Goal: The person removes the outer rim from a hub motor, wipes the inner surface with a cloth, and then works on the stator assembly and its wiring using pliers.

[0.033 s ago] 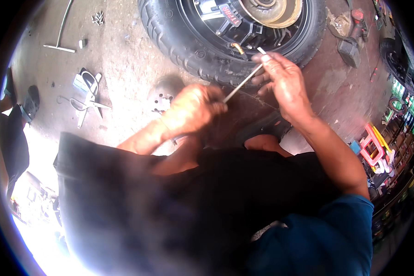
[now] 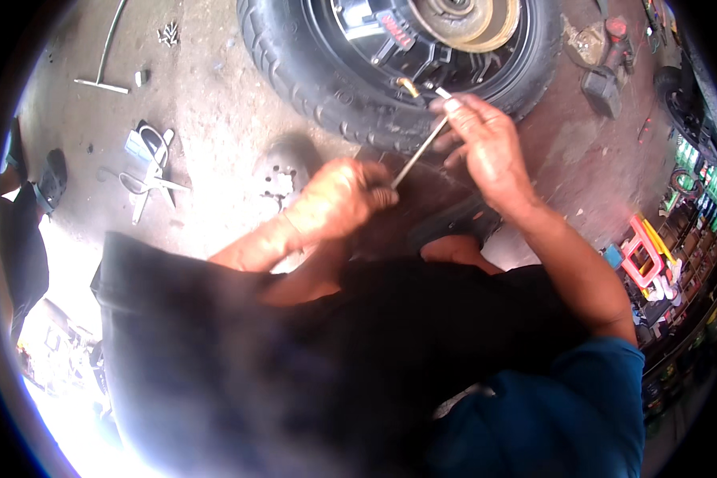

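My left hand is closed round the lower end of a thin pale metal rod, whose gripped end is hidden. The rod slants up to my right hand, where thumb and fingertips pinch its upper end. A short white stick pokes out between the right fingers; its kind is unclear. Just beyond both hands, a wheel with a black knobby tyre lies flat on the floor. A brass-coloured valve stem stands at its rim, close to the right fingertips.
On the floor at left lie scissors, a T-handle tool and a pile of small bolts. A red and black cordless power tool lies right of the wheel. Another person's shoe shows at far left.
Both hands and the rod have shifted slightly down, toward me; the right hand also moved a little left. The grips stay the same.
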Motion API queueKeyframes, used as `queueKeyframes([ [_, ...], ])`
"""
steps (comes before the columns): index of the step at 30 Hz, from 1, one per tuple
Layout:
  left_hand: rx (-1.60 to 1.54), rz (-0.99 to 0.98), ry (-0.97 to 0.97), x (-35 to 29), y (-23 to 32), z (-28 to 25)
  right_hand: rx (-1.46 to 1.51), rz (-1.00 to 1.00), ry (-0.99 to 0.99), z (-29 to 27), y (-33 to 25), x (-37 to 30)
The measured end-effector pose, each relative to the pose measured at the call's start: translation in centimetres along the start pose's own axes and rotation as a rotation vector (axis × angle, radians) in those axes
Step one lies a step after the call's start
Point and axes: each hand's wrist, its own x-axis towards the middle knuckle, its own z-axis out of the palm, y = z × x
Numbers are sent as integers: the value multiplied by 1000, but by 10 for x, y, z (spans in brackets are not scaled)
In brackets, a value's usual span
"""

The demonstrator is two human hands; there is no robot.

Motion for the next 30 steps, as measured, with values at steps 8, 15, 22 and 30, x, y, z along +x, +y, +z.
queueKeyframes([
  [8,-203,-49,-32,27,-6,31,-593,-387,74,-7,1,21],
  [15,-432,-82,-125,40,-4,40,-733,-488,131,-7,1,26],
  [22,-474,-68,-245,58,-6,48,-972,-787,222,-7,2,33],
  [30,-103,260,-270,76,-15,63,-1259,-934,125,-5,-5,31],
])
